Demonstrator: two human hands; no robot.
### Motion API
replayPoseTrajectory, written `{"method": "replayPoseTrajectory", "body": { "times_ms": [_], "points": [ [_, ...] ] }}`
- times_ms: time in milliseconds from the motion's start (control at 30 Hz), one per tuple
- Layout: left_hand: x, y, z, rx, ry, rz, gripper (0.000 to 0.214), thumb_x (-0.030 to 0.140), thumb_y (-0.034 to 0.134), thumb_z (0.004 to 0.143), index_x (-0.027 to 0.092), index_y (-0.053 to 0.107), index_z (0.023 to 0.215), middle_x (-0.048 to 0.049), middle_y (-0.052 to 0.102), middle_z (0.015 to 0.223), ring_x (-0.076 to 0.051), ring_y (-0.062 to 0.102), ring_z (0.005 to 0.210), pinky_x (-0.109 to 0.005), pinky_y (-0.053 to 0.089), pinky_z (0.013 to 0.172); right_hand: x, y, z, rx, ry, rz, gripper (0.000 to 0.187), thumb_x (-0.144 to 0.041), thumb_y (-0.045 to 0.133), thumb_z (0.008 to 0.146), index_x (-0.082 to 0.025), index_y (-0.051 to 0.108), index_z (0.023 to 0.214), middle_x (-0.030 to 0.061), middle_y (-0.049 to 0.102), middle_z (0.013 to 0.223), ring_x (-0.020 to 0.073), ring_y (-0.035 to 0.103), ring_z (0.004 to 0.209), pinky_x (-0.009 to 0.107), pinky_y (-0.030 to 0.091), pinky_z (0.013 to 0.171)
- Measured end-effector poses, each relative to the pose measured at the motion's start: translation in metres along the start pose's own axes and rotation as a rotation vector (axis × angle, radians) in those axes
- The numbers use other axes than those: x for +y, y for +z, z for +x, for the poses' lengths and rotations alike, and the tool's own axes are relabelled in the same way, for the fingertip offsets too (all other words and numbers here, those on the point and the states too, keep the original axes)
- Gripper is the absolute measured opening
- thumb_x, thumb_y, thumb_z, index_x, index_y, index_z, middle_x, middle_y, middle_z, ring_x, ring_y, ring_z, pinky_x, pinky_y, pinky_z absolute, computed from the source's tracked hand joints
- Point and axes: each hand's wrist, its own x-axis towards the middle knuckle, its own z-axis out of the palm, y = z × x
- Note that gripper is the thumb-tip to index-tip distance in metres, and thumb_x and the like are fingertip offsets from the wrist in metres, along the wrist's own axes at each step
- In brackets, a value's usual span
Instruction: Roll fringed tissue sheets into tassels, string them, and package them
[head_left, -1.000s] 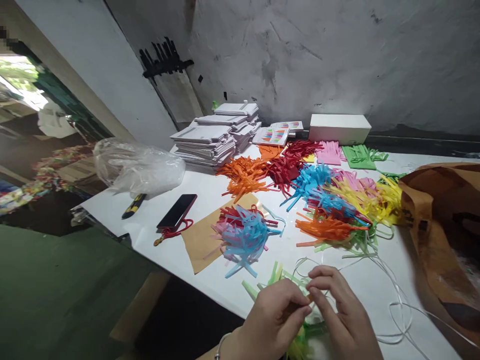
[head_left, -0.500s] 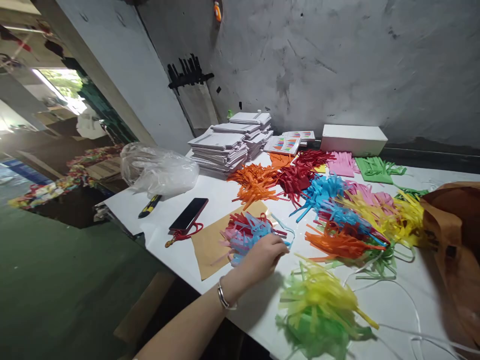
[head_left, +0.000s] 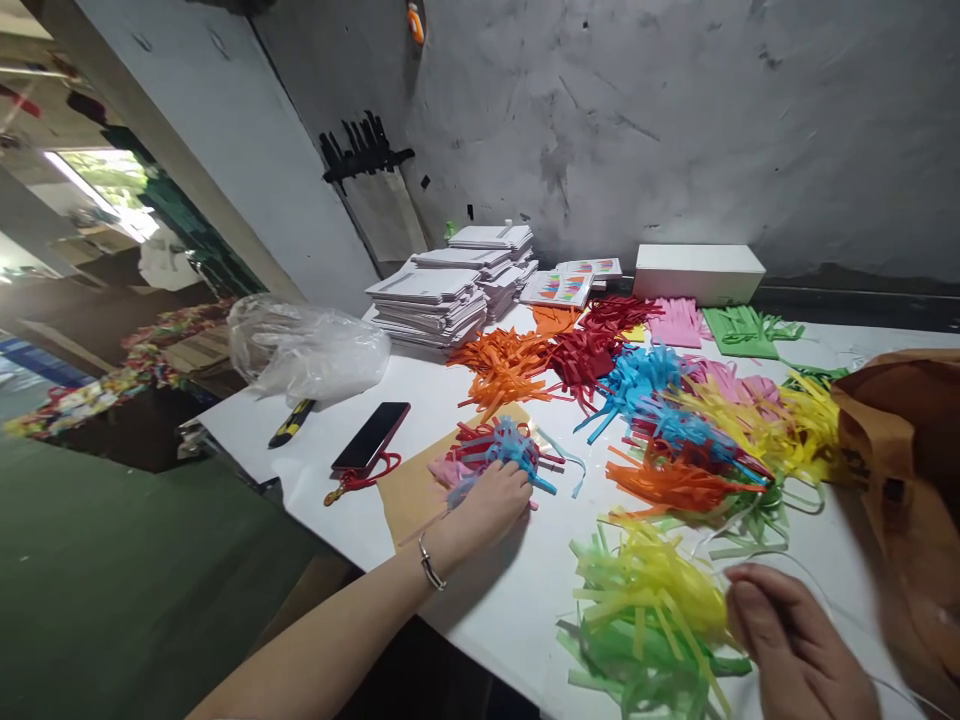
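Observation:
My left hand (head_left: 495,502), with a silver bangle on its wrist, has its fingers curled onto a blue paper tassel (head_left: 511,442). That tassel lies bunched with red and pink ones on a tan paper sheet (head_left: 401,505). At the lower right my right hand (head_left: 796,640) is closed in a pinch beside a yellow tassel (head_left: 656,570). A thin white string (head_left: 896,690) runs out from behind this hand; the pinched part is hidden by the fingers. Under the yellow tassel lies a green tassel (head_left: 637,655).
Orange (head_left: 506,365), dark red (head_left: 581,360) and blue tassels (head_left: 645,375) cover the table's middle. Behind stand stacked white packs (head_left: 431,300) and a white box (head_left: 697,272). A phone (head_left: 371,437), a cutter (head_left: 291,424) and a plastic bag (head_left: 307,350) lie left; a brown bag (head_left: 892,440) stands right.
My right hand has come into view at the lower right, beside the yellow tassel. My left hand has shifted left and back from the tassel ends, onto the blue tassel.

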Motion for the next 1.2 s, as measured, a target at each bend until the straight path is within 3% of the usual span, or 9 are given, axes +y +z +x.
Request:
{"method": "replayPoseTrajectory", "body": {
  "times_ms": [133,300,433,633,733,900,967,1067,1200],
  "points": [
    [0.007,-0.013,-0.003,0.027,0.048,-0.039,0.014,0.011,0.054,0.093,0.016,0.064,0.085,-0.0081,0.067,0.091,-0.024,0.055,0.091,-0.036,0.039,0.084,-0.025,0.041,-0.004,-0.195,-0.084,-0.106,0.033,-0.053,0.051,0.096,-0.022,0.064,0.099,0.0033,0.069,0.093,0.0189,0.066,0.085,0.024,0.051,0.072],
    [0.036,-0.03,-0.013,0.107,0.104,-0.128,0.007,0.019,0.055,0.096,0.019,0.061,0.099,-0.0053,0.07,0.096,-0.022,0.058,0.099,-0.034,0.039,0.089,-0.032,0.09,0.003,-0.465,-0.228,-0.227,0.029,-0.045,0.05,0.098,-0.02,0.059,0.108,-0.0016,0.061,0.07,0.0159,0.058,0.058,0.025,0.044,0.057],
    [0.043,-0.024,-0.016,0.129,0.166,-0.136,0.009,0.024,0.056,0.096,0.02,0.063,0.1,-0.0047,0.071,0.095,-0.021,0.06,0.098,-0.036,0.039,0.093,-0.031,0.116,0.009,-0.486,-0.325,-0.23,0.024,-0.035,0.044,0.099,-0.021,0.059,0.087,0.0017,0.065,0.075,0.0167,0.06,0.066,0.026,0.042,0.062],
    [-0.02,-0.018,-0.023,0.188,0.028,-0.027,0.018,0.012,0.056,0.092,0.02,0.071,0.092,-0.0089,0.071,0.102,-0.028,0.058,0.106,-0.052,0.034,0.104,-0.028,0.071,0.022,-0.275,-0.263,-0.197,0.032,-0.046,0.049,0.098,-0.021,0.057,0.08,-0.0043,0.052,0.06,0.0126,0.045,0.05,0.024,0.033,0.049],
    [-0.033,-0.033,-0.032,0.251,-0.087,0.004,0.022,0.011,0.051,0.092,0.017,0.072,0.093,-0.0134,0.069,0.106,-0.031,0.06,0.102,-0.053,0.042,0.095,-0.03,0.039,0.022,-0.303,-0.203,-0.112,0.027,-0.046,0.054,0.097,-0.022,0.061,0.087,-0.0025,0.059,0.067,0.013,0.052,0.054,0.022,0.037,0.048],
    [0.042,-0.061,-0.045,0.323,-0.004,-0.316,0.029,0.019,0.045,0.099,0.02,0.064,0.12,-0.0111,0.065,0.124,-0.026,0.056,0.118,-0.044,0.043,0.104,-0.049,0.027,0.013,-0.583,-0.445,-0.067,0.013,-0.03,0.056,0.098,-0.024,0.066,0.092,-0.0009,0.068,0.076,0.0126,0.062,0.065,0.02,0.045,0.059],
    [0.083,-0.061,-0.046,0.188,0.137,-0.593,0.03,0.024,0.045,0.101,0.021,0.063,0.125,-0.0099,0.068,0.12,-0.023,0.059,0.113,-0.038,0.045,0.101,-0.055,0.031,0.008,-0.652,-0.525,-0.052,0.013,-0.027,0.055,0.098,-0.024,0.067,0.092,-0.0008,0.068,0.077,0.0121,0.063,0.067,0.02,0.045,0.06],
    [0.123,-0.045,-0.044,0.036,0.058,-0.969,0.029,0.034,0.048,0.102,0.018,0.071,0.104,-0.0063,0.071,0.089,-0.017,0.063,0.081,-0.027,0.048,0.075,-0.054,0.032,0.0,-0.556,-0.432,-0.091,0.013,-0.033,0.056,0.098,-0.024,0.064,0.101,-0.0027,0.064,0.071,0.0112,0.059,0.058,0.019,0.044,0.054],
    [0.139,-0.015,-0.042,0.154,-0.249,-1.436,0.034,0.048,0.065,0.091,0.015,0.072,0.095,-0.0031,0.066,0.075,-0.014,0.058,0.069,-0.023,0.045,0.064,-0.043,0.021,-0.01,-0.336,-0.246,-0.21,0.021,-0.039,0.047,0.101,-0.024,0.059,0.111,0.0002,0.066,0.084,0.0138,0.066,0.074,0.02,0.052,0.066]
  ]
}}
